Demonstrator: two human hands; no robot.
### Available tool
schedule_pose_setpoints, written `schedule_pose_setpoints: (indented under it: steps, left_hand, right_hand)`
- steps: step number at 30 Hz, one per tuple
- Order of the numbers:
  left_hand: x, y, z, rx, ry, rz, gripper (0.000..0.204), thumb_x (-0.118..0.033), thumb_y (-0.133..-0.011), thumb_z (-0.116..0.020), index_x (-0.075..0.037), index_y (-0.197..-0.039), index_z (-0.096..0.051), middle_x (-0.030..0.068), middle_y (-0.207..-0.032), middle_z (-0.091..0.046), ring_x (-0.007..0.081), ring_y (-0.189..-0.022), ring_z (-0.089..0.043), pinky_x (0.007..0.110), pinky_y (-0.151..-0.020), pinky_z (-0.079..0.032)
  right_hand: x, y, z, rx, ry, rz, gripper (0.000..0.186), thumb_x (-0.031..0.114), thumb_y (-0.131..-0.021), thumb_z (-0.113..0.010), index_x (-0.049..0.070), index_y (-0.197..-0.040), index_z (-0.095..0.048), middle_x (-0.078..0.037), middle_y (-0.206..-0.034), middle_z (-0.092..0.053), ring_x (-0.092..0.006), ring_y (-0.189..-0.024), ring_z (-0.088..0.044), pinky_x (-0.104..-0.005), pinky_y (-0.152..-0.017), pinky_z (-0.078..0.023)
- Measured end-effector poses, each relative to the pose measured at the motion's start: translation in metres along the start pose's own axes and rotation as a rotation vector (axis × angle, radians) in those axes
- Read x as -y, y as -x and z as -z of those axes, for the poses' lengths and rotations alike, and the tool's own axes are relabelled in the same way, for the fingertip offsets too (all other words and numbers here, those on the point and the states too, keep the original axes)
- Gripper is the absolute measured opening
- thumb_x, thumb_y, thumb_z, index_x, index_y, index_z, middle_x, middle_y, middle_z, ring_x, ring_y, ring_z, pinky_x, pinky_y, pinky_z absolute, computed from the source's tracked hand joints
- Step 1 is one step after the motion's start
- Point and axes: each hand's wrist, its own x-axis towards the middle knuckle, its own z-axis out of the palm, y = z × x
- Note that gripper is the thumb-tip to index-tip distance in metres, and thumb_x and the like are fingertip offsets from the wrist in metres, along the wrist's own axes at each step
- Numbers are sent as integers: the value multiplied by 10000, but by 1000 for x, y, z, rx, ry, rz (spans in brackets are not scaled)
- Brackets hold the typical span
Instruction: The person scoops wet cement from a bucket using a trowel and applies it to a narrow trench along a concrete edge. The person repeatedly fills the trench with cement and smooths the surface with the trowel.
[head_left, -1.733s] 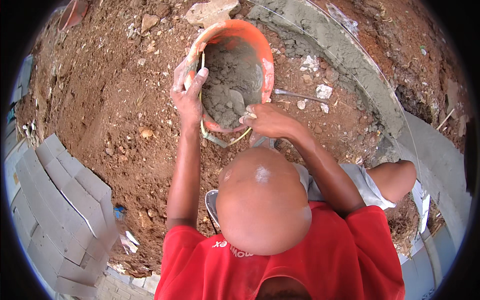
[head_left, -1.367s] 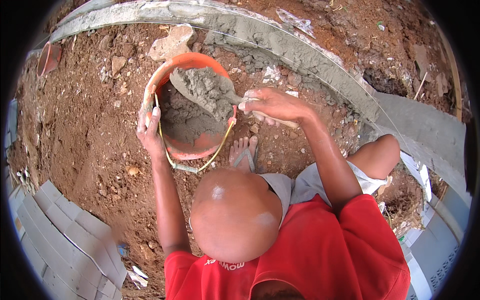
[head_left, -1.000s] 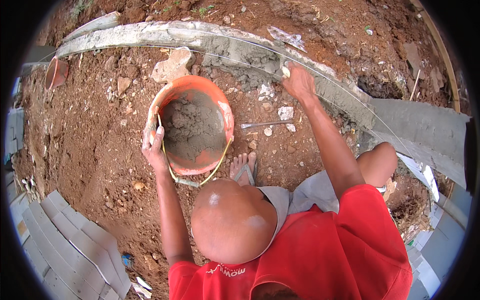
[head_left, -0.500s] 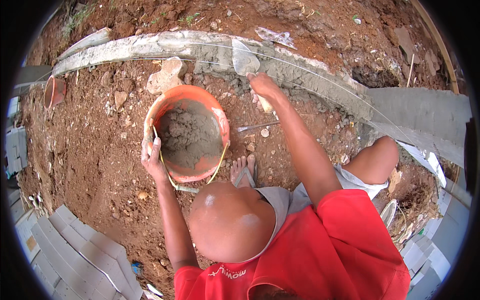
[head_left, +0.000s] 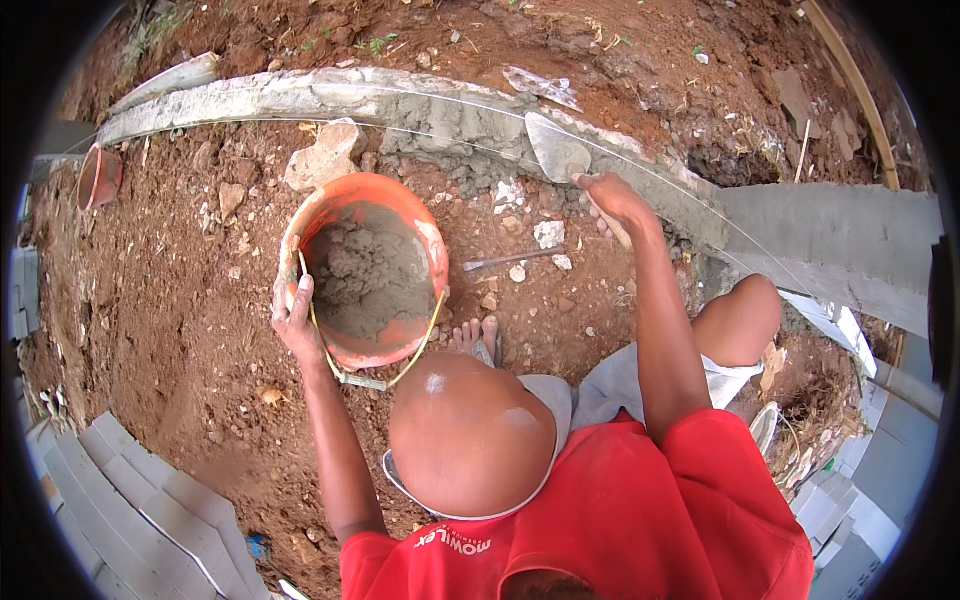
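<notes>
My right hand (head_left: 613, 205) is closed around the wooden handle of a trowel (head_left: 556, 150). Its flat grey blade lies over the wet mortar (head_left: 455, 128) spread along the low wall (head_left: 250, 100), near a taut string. With its fingers over the rim, my left hand (head_left: 296, 322) grips the left side of an orange bucket (head_left: 432, 240). Grey mortar (head_left: 365, 270) fills part of the bucket, and its yellow-and-white handle (head_left: 362, 381) hangs down on the near side.
A pale rock (head_left: 325, 155) sits between bucket and wall. A metal rod (head_left: 513, 258) and white stones lie right of the bucket. Grey blocks (head_left: 150, 500) are stacked at the lower left. A small orange pot (head_left: 100, 178) lies at the far left; a smooth grey wall section (head_left: 830, 235) continues right.
My right hand has moved the trowel rightward and slightly nearer along the mortar on the wall. My left hand stays on the bucket's rim.
</notes>
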Motion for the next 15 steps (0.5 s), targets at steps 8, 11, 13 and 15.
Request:
schedule_pose_setpoints:
  steps: [8,11,13,15]
  left_hand:
    - [-15,1,0,-2,102,32,430,-88,-932,-758,20,-1342,-684,57,-1265,-705,156,-1161,-624,319,-1060,-449]
    - [-24,2,7,-19,121,106,434,-157,-901,-818,-29,-1295,-690,32,-1206,-717,143,-1122,-632,319,-1039,-466]
    - [-26,-1,11,-7,72,47,451,-177,-886,-838,-43,-1288,-685,24,-1193,-714,147,-1115,-630,326,-1034,-472]
    - [-16,7,13,3,134,77,455,-192,-893,-838,-43,-1297,-690,24,-1213,-701,145,-1136,-623,325,-1042,-468]
  right_hand:
    - [-2,24,10,-128,170,169,477,441,-1048,-561,-18,-1153,-642,-62,-717,-551,-199,-525,-558,-378,-484,-439]
    - [-15,68,-15,27,172,419,450,335,-1043,-584,-22,-1313,-625,-107,-924,-619,-204,-834,-617,-369,-741,-481]
    - [-10,91,-42,78,318,598,490,262,-1014,-659,-67,-1374,-609,-220,-1158,-689,-298,-1074,-646,-412,-974,-484]
    - [0,118,-67,-58,439,826,509,227,-976,-729,-80,-1364,-611,-256,-1199,-691,-330,-1100,-648,-430,-1009,-476]
